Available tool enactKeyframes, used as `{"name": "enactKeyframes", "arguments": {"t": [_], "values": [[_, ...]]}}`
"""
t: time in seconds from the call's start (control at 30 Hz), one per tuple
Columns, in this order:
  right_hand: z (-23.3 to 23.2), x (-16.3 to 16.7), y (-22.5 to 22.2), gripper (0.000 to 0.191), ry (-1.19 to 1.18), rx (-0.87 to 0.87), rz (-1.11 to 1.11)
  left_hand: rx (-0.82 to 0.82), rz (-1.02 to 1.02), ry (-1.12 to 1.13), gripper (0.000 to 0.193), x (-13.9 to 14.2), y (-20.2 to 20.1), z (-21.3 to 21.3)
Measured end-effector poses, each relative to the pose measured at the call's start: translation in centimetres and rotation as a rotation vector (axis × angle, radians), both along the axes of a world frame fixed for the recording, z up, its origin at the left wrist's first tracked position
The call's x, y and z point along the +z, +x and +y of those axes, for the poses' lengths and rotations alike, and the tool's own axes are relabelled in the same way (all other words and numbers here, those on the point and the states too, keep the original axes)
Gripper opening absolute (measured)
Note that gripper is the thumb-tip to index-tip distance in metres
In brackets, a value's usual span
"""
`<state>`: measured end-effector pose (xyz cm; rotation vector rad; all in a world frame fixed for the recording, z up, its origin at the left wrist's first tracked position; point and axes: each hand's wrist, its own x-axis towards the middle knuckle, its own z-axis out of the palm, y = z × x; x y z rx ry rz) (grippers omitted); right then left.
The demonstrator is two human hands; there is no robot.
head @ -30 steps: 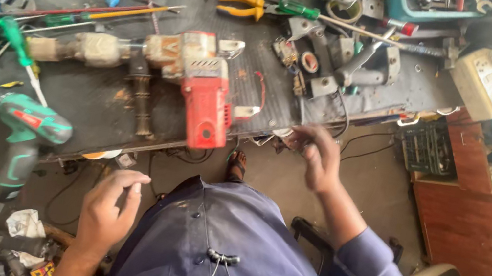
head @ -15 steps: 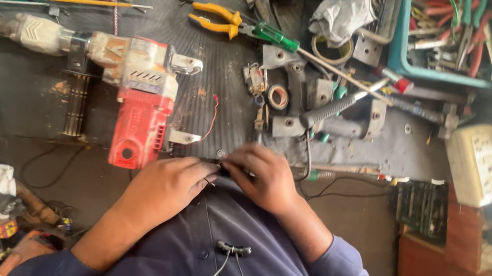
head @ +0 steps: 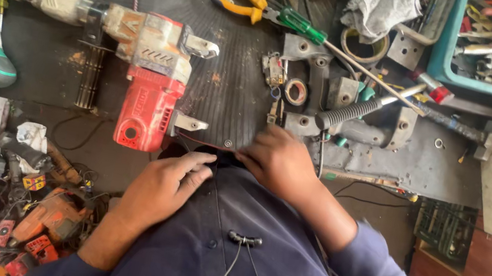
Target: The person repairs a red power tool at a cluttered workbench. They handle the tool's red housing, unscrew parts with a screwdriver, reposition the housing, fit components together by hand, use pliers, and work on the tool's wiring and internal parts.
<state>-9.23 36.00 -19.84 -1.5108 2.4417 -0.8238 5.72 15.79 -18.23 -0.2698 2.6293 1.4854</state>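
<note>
Hands: left hand lies flat with fingers together on the dark blue shirt; right hand curls at the table edge, whether it pinches anything I cannot tell.
Rotary hammer: red tool lies at 11 o'clock from the hands.
Pliers: yellow-handled pair at 12 o'clock.
Tray: teal bin at 2 o'clock.
Advice: probably steady the fabric flat while the other fingers work.

Your bench: dark ribbed rubber mat over the worktop. On it lie a red-and-grey rotary hammer drill, yellow-handled pliers, a green-handled screwdriver and a small tape roll.
</note>
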Motion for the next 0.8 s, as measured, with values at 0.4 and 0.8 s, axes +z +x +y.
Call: {"name": "enactKeyframes", "arguments": {"t": [0.4, 0.8], "values": [[1.5, 1.9, 2.5, 0.02, -0.099, 0.083, -0.319, -0.11, 0.306, -0.33, 0.018, -0.8, 0.4, 0.3], [4.1, -1.3, -2.2, 0.068, 0.303, -0.314, 0.262, 0.385, 0.38, -0.09, 0.012, 0.8, 2.8, -4.2]]}}
